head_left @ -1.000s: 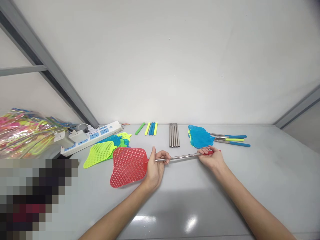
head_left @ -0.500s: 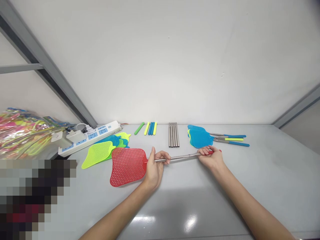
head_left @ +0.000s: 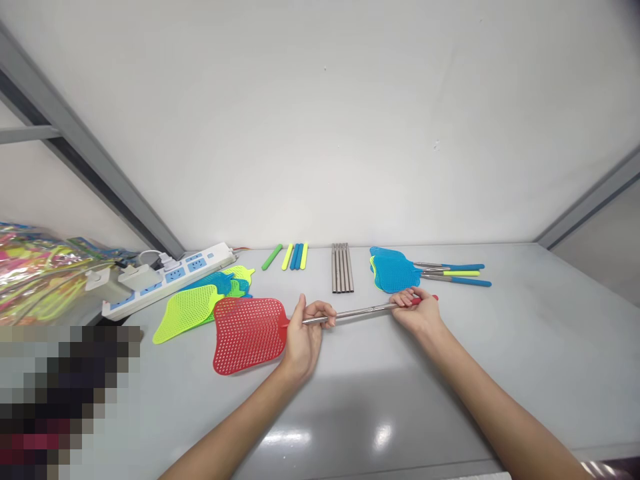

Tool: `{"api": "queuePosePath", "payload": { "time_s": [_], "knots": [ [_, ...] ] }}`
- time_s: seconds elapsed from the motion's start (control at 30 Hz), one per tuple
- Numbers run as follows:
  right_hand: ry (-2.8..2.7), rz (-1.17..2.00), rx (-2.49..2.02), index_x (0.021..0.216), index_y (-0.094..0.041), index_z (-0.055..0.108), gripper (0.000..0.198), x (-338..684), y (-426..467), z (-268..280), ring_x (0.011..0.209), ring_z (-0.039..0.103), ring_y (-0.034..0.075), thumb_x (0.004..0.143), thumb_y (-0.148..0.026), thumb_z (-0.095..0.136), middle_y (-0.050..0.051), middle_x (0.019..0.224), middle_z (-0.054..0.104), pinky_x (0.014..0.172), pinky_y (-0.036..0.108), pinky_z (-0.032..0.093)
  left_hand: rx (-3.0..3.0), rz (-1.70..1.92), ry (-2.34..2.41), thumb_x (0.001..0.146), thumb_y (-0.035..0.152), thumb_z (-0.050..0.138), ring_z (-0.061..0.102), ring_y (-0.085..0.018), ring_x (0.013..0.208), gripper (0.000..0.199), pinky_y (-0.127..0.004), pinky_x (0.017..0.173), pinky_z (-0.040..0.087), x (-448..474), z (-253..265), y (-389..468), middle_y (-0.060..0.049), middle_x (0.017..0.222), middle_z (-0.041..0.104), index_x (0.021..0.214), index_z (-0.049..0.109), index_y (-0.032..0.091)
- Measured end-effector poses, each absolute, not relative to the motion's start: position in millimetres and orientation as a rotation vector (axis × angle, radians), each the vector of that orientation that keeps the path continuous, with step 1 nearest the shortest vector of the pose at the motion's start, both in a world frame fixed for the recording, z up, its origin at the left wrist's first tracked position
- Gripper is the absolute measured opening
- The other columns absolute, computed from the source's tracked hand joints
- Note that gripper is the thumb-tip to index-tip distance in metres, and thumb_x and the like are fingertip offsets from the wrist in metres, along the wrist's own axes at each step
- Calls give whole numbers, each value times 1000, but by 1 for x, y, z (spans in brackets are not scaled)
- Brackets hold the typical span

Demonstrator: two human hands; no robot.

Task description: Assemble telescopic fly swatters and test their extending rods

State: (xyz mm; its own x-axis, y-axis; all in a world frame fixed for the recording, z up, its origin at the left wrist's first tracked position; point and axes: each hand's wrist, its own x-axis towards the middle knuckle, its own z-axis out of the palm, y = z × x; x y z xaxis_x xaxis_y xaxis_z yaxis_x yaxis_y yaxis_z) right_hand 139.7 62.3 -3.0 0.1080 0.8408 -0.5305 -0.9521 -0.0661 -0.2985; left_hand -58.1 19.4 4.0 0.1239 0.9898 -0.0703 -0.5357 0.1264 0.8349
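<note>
A red fly swatter (head_left: pixel 250 337) with a metal telescopic shaft lies across both my hands, its perforated head to the left. My left hand (head_left: pixel 304 340) is closed around the shaft just beside the head. At the other end, my right hand (head_left: pixel 416 312) grips the red handle, whose tip shows past the fingers. Behind my right hand rest several fly swatters with blue and yellow-green heads (head_left: pixel 397 275) and blue or yellow handles (head_left: pixel 467 281). Loose swatter heads in yellow-green (head_left: pixel 185 313) and blue lie to the left, partly behind the red one.
Several metal tubes (head_left: pixel 343 268) lie side by side near the wall. Left of them are coloured handle sleeves (head_left: pixel 295 257), one green (head_left: pixel 273 257). A white power strip (head_left: pixel 167 280) with plugs runs along the left, beside a clear bag (head_left: pixel 35 273) of colourful pieces.
The whole view has shifted slightly, so things on the table appear a little further left. Both hands keep the same hold on the red fly swatter.
</note>
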Motion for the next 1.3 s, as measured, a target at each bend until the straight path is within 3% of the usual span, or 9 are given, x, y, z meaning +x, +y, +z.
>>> {"api": "queuePosePath", "payload": {
  "time_s": [0.3,0.73,1.1,1.3],
  "knots": [
    [255,1511,-661,55,-19,19,21,137,61,0,30,22,4,71,-11,31,-9,41,19,30,15,23,744,1320,771,79,37,36,40,-12,57,36,-25,59,31,-57,3,17,-2,58,49,58,55,14],
    [160,1601,-569,53,-19,10,32,112,41,3,30,19,4,80,-12,26,-8,42,16,29,16,20,718,1367,732,78,38,36,29,-10,47,43,-26,53,26,-52,8,0,2,45,26,41,36,17],
    [236,1647,-554,52,-19,9,33,92,26,2,30,19,4,80,-12,26,-8,41,15,28,16,19,676,1268,694,81,38,31,31,-11,51,45,-26,54,27,-41,4,-11,1,48,29,43,38,16],
    [212,1655,-602,54,-19,8,32,95,30,-1,31,21,5,77,-11,28,-8,42,16,30,16,23,593,1265,690,78,38,38,27,-9,46,41,-25,51,28,-44,4,-3,2,47,30,43,38,16]
  ]
}}
